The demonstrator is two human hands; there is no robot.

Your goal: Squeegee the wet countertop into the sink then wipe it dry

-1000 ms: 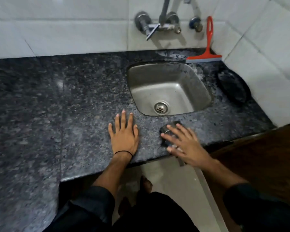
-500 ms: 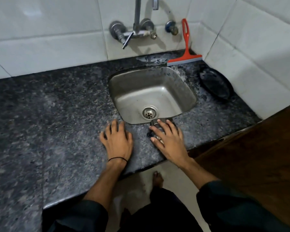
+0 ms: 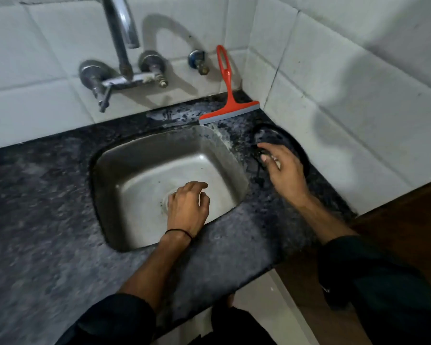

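Note:
A red squeegee (image 3: 230, 105) stands behind the sink, blade on the counter and handle leaning on the tiled wall. The dark granite countertop (image 3: 47, 220) shows wet, whitish patches behind and to the right of the steel sink (image 3: 147, 165). My left hand (image 3: 188, 207) hovers inside the sink over the drain, fingers loosely curled and holding nothing. To the right of the sink, my right hand (image 3: 284, 170) is over a black round dish (image 3: 300, 151), closed on a small dark object with a dark strand hanging from it.
A wall tap (image 3: 120, 46) with its valves juts out over the back of the sink. White tiled walls meet in the corner behind the squeegee. A brown wooden surface (image 3: 408, 207) borders the counter's right end. The counter's front edge runs under my forearms.
My left hand left the counter's front and went into the sink over the drain. My right hand carried the small dark object from the front edge over to the black dish.

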